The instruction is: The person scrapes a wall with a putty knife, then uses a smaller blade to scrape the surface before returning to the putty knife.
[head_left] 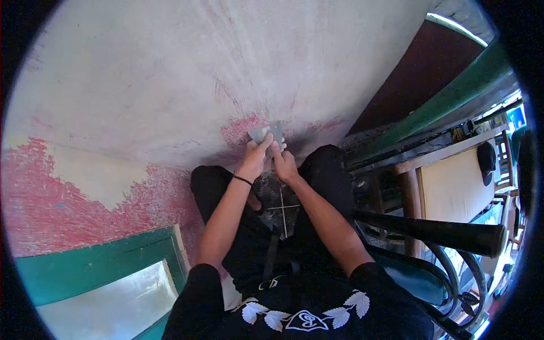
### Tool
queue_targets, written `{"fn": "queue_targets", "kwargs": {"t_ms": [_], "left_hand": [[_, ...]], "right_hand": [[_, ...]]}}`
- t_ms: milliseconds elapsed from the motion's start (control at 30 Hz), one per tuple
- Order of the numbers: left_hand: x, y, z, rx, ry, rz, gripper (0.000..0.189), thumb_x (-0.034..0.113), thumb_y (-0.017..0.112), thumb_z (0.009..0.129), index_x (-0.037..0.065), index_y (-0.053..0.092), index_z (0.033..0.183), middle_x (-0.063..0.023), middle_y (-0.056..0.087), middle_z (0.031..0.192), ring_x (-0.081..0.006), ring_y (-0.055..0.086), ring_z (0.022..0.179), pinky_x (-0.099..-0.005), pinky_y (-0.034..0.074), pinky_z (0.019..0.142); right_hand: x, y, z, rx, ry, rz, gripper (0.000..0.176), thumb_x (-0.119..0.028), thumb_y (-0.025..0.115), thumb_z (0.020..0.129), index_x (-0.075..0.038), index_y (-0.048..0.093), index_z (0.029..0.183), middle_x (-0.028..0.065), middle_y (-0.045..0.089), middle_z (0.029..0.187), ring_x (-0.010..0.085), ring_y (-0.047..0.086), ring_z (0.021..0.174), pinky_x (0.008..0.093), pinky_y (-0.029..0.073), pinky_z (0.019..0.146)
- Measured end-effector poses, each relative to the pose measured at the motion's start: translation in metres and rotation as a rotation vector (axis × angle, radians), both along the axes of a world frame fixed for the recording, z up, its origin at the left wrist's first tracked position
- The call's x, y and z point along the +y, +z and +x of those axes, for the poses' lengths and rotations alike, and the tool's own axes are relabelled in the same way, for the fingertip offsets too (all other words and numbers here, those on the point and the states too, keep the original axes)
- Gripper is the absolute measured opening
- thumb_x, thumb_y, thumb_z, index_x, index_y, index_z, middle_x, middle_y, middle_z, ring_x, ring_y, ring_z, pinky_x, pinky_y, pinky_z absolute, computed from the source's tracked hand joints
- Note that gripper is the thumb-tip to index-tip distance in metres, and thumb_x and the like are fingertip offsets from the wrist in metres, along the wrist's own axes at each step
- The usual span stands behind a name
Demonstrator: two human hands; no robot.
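A flat grey scraper blade lies against the lower part of the whitish wall, beside a patch of red paint. My left hand grips the scraper from the left, its thumb pressed on the blade's face. From the right, my right hand holds the same scraper, thumb up against it, fingers curled behind. The hands are close together above my knees. Part of the blade's underside and the fingers behind it are hidden.
Red scratched paint covers the wall's lower left, above a green frame. Dark floor tiles show between my legs. At the right are a green rail, a cream-topped table and a black metal chair.
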State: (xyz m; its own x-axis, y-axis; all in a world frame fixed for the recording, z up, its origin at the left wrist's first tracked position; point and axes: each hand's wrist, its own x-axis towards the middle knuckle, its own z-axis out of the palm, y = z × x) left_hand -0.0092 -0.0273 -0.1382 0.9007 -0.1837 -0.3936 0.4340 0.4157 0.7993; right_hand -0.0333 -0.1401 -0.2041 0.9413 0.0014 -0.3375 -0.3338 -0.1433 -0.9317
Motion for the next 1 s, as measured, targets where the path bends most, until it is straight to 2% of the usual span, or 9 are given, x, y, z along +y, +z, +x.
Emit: {"fn": "queue_targets", "kwargs": {"t_ms": [167, 267, 367, 467, 567, 633, 767, 800, 1000], "left_hand": [[-0.007, 0.016, 0.002, -0.106, 0.047, 0.005, 0.036, 0.025, 0.064, 0.098, -0.003, 0.06, 0.119, -0.0178, 0.07, 0.107, -0.0287, 0.072, 0.091, -0.0394, 0.059, 0.084], [-0.008, 0.007, 0.005, -0.134, 0.068, 0.002, 0.037, 0.027, 0.064, 0.098, -0.002, 0.058, 0.121, -0.0186, 0.069, 0.108, -0.0283, 0.071, 0.091, -0.0397, 0.06, 0.083], [-0.01, -0.012, -0.002, -0.079, 0.101, -0.009, 0.037, 0.027, 0.064, 0.098, -0.002, 0.057, 0.121, -0.0189, 0.069, 0.108, -0.0278, 0.071, 0.09, -0.0397, 0.061, 0.082], [-0.013, -0.005, 0.0, -0.083, 0.099, -0.018, 0.037, 0.026, 0.064, 0.098, -0.003, 0.057, 0.119, -0.0178, 0.069, 0.107, -0.0274, 0.071, 0.089, -0.0394, 0.061, 0.08], [-0.015, 0.0, 0.003, -0.11, 0.117, -0.02, 0.037, 0.026, 0.065, 0.098, -0.003, 0.057, 0.119, -0.0174, 0.069, 0.104, -0.0278, 0.071, 0.087, -0.0395, 0.061, 0.078], [-0.014, -0.01, -0.009, -0.079, 0.141, -0.031, 0.037, 0.025, 0.065, 0.097, -0.003, 0.058, 0.119, -0.0177, 0.069, 0.102, -0.0282, 0.071, 0.086, -0.0396, 0.062, 0.078], [-0.018, -0.016, -0.007, -0.086, 0.206, -0.049, 0.035, 0.024, 0.066, 0.097, -0.005, 0.061, 0.115, -0.0185, 0.07, 0.1, -0.0292, 0.072, 0.084, -0.0386, 0.061, 0.075], [-0.018, -0.015, -0.005, -0.096, 0.233, -0.042, 0.034, 0.024, 0.067, 0.096, -0.005, 0.062, 0.113, -0.0186, 0.07, 0.1, -0.0296, 0.072, 0.084, -0.0381, 0.061, 0.074], [-0.015, -0.023, -0.005, -0.111, 0.174, -0.064, 0.03, 0.022, 0.066, 0.097, -0.005, 0.063, 0.11, -0.0173, 0.071, 0.098, -0.0276, 0.072, 0.082, -0.0382, 0.061, 0.073]], "right_hand": [[-0.006, 0.016, 0.009, -0.161, -0.005, 0.051, 0.076, -0.062, 0.042, 0.099, 0.002, 0.063, 0.065, 0.016, 0.061, 0.057, 0.0313, 0.065, 0.059, 0.045, 0.048, 0.061], [-0.009, 0.02, 0.009, -0.059, 0.033, 0.134, 0.076, -0.062, 0.042, 0.1, 0.001, 0.06, 0.06, 0.0104, 0.057, 0.052, 0.0255, 0.061, 0.054, 0.0413, 0.046, 0.056], [-0.006, 0.022, -0.004, -0.116, -0.016, 0.162, 0.067, -0.059, 0.04, 0.102, -0.005, 0.057, 0.066, 0.004, 0.052, 0.05, 0.0149, 0.049, 0.038, 0.0312, 0.037, 0.038], [-0.009, 0.013, 0.002, -0.055, 0.032, 0.185, 0.069, -0.061, 0.04, 0.101, -0.005, 0.057, 0.064, 0.0052, 0.053, 0.051, 0.0155, 0.049, 0.037, 0.0319, 0.036, 0.037], [-0.015, 0.051, -0.003, 0.116, 0.056, 0.25, 0.07, -0.065, 0.04, 0.099, -0.005, 0.059, 0.069, 0.0056, 0.053, 0.051, 0.0163, 0.048, 0.037, 0.0325, 0.036, 0.036], [-0.012, 0.031, -0.012, 0.164, 0.087, 0.257, 0.07, -0.067, 0.04, 0.098, -0.004, 0.059, 0.072, 0.0057, 0.053, 0.052, 0.0169, 0.047, 0.036, 0.0325, 0.036, 0.036], [-0.006, 0.033, -0.008, 0.132, -0.008, 0.177, 0.07, -0.068, 0.039, 0.098, -0.005, 0.057, 0.076, 0.0054, 0.052, 0.053, 0.0177, 0.047, 0.037, 0.0327, 0.036, 0.036], [-0.005, 0.028, -0.007, 0.195, 0.023, 0.234, 0.071, -0.069, 0.038, 0.097, -0.005, 0.056, 0.073, 0.0053, 0.052, 0.053, 0.0178, 0.049, 0.039, 0.0333, 0.037, 0.037], [-0.007, 0.012, -0.005, 0.111, 0.022, 0.155, 0.072, -0.072, 0.038, 0.095, -0.006, 0.054, 0.073, 0.005, 0.049, 0.052, 0.0175, 0.047, 0.038, 0.0332, 0.037, 0.037]]}}
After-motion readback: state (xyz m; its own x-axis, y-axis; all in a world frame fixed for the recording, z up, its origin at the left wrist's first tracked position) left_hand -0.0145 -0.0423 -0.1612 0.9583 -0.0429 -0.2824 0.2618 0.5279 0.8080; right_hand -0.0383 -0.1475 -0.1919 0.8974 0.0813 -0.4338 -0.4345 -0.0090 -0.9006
